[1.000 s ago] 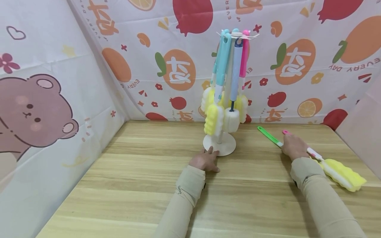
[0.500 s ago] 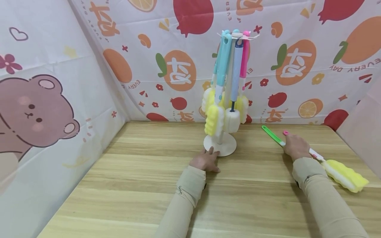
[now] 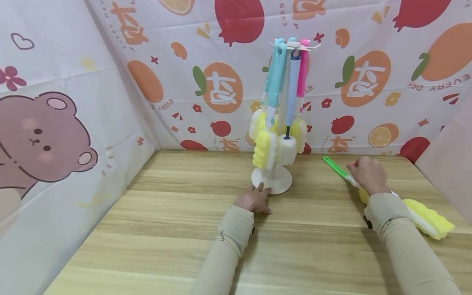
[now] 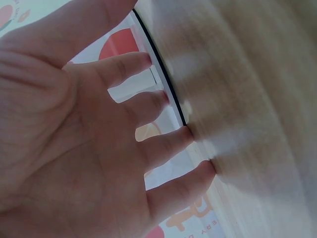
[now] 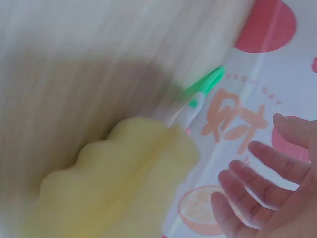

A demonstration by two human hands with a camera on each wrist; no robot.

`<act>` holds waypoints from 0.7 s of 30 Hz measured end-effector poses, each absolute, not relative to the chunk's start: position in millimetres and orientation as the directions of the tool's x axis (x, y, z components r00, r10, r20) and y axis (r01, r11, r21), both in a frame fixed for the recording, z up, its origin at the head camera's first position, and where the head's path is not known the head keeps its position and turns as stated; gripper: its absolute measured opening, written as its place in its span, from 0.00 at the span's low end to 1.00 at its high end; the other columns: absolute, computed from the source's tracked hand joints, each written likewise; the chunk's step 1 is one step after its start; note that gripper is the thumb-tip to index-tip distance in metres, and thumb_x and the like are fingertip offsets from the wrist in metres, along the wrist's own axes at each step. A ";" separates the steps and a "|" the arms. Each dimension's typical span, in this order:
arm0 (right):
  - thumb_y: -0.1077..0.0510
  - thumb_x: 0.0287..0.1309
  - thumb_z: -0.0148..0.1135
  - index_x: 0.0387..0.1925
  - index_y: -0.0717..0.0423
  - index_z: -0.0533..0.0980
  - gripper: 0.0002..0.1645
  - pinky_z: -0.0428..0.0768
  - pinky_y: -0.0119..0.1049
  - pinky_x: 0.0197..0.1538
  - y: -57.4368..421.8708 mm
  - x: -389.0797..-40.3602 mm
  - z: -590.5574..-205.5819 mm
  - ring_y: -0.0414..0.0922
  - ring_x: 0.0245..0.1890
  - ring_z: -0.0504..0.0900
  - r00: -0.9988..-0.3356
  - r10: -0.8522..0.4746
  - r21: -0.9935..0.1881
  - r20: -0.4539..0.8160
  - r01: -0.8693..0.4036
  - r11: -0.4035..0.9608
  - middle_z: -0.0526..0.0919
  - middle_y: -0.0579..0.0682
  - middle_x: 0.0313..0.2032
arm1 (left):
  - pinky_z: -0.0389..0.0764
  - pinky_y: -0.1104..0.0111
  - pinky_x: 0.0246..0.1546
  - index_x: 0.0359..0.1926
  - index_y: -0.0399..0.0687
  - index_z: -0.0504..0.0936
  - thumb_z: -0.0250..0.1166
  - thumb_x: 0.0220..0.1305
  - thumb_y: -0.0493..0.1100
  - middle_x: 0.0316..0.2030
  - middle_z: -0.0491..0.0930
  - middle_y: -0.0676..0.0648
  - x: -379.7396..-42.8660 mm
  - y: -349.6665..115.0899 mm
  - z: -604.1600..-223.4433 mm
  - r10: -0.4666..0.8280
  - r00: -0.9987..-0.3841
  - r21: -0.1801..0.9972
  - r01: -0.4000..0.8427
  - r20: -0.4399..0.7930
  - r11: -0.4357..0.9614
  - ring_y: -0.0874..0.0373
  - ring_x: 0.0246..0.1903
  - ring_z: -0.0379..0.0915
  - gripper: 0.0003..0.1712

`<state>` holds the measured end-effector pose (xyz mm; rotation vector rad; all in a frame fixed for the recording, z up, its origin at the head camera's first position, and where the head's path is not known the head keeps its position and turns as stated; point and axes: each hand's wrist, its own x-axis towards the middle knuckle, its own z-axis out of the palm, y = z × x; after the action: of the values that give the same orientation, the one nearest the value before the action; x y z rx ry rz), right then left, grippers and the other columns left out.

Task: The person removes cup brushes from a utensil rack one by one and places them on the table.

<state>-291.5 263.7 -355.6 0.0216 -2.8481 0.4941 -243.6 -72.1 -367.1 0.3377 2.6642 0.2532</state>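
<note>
A white rack (image 3: 273, 180) stands upright with several sponge brushes hanging from its top hooks. The fingers of my left hand (image 3: 253, 200) are extended and spread at the front edge of its round base; in the left wrist view the fingertips touch the base rim and the table. On the right, my right hand (image 3: 368, 175) is over two sponge bottle brushes and holds nothing; its fingers are loosely bent and apart in the right wrist view. The green-handled brush (image 3: 334, 166) lies partly under it. The other brush, with a yellow-and-white sponge (image 3: 429, 219), has its pink handle mostly hidden.
The rack carries teal brushes (image 3: 276, 78), a pale blue brush (image 3: 292, 90) and a pink brush (image 3: 302, 73). A fruit-print cloth (image 3: 162, 123) hangs behind the wooden table (image 3: 166, 229); a bear-print cloth (image 3: 66, 196) hangs at the left.
My right hand has risen off the pink-handled brush and shifted slightly right. The green-handled brush has slid a little rightward, and its yellow sponge shows beside the hand. My left hand stays put.
</note>
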 end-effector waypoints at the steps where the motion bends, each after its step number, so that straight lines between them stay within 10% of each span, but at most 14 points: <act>1: 0.52 0.58 0.53 0.19 0.62 0.76 0.20 0.64 0.37 0.15 261.7 -292.0 -354.0 0.49 0.20 0.68 -0.970 0.037 -0.351 0.241 -0.052 0.935 0.73 0.55 0.17 | 0.59 0.47 0.59 0.68 0.61 0.53 0.61 0.56 0.57 0.69 0.41 0.51 -243.7 -72.4 -367.2 0.275 -0.874 0.231 0.194 -0.402 0.953 0.48 0.65 0.34 0.42; 7: 0.53 0.59 0.53 0.40 0.68 0.76 0.19 0.73 0.50 0.31 253.2 -293.2 -347.9 0.58 0.36 0.73 -0.974 0.072 -0.448 0.216 -0.033 0.893 0.78 0.67 0.38 | 0.59 0.48 0.59 0.68 0.61 0.53 0.61 0.55 0.57 0.69 0.41 0.51 -243.7 -72.9 -367.7 0.279 -0.873 0.236 0.196 -0.401 0.952 0.49 0.65 0.34 0.42; 21: 0.53 0.60 0.53 0.39 0.66 0.76 0.18 0.71 0.46 0.33 239.1 -296.8 -330.5 0.53 0.33 0.72 -0.922 0.107 -0.586 0.371 -0.142 0.798 0.79 0.64 0.36 | 0.58 0.49 0.59 0.68 0.61 0.54 0.62 0.55 0.57 0.69 0.42 0.50 -243.8 -72.2 -367.1 0.278 -0.874 0.242 0.193 -0.398 0.951 0.49 0.65 0.34 0.42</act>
<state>-296.8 239.1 -330.5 0.0264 -2.5974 0.8894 -243.8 -72.2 -367.1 0.3383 2.6649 0.2707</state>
